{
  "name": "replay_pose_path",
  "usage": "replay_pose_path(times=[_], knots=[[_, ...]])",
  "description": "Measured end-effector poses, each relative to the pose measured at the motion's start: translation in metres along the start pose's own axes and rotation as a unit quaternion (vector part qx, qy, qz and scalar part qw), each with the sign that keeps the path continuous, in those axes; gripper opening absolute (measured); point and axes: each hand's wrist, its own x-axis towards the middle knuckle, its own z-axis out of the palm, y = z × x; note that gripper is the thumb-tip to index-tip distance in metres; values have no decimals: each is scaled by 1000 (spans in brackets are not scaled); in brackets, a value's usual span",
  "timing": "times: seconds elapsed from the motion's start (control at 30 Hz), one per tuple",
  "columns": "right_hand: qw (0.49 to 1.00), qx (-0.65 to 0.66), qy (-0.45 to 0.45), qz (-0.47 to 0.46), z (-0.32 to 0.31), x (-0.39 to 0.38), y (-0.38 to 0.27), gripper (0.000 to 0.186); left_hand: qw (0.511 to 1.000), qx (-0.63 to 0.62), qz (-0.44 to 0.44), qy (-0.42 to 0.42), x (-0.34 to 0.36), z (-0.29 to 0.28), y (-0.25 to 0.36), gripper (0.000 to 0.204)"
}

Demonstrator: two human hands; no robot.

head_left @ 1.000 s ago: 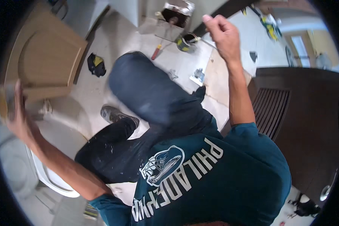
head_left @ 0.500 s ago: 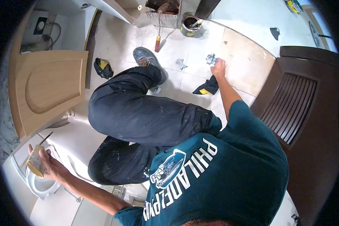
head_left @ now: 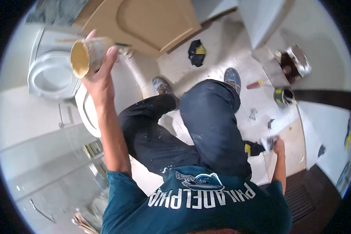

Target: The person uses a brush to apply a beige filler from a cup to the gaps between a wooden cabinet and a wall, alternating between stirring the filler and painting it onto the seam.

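My left hand (head_left: 102, 80) is raised at the upper left, fingers wrapped round a rough pale cup (head_left: 94, 54). The cup is tipped on its side, its cream-yellow inside facing left. A thin tan stick shows behind its rim, blurred. Low at the right, my right hand (head_left: 278, 146) is closed on a small silvery metal piece (head_left: 267, 143), blurred and hinge-like. Right beside it lies a black-and-yellow cloth item (head_left: 254, 148). A hinge-like metal piece (head_left: 253, 114) and a dark angular piece (head_left: 270, 123) lie on the tiles beyond.
A paint can (head_left: 283, 97), an open box (head_left: 296, 65) and a red-handled tool (head_left: 255, 84) stand or lie at the right. Another black-and-yellow item (head_left: 197, 53) lies by the wooden cabinet door (head_left: 156, 23). On the left is a toilet (head_left: 52, 91); a dark louvred door (head_left: 300, 202) is lower right.
My view has turned, so the scene swings rightward. My left hand has raised the cup. My right hand has drawn the metal piece closer to the black-and-yellow cloth item.
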Motion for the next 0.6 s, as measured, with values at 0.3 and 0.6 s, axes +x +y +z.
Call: replay_pose_path(times=[0.3, 0.6], knots=[[949, 25, 119, -291, -160, 125, -363, 29, 992, 11, -61, 111, -15, -37, -14, 65], [818, -121, 117, -549, -94, 298, -739, 34, 977, 150, -48, 142, -26, -66, -40, 66]])
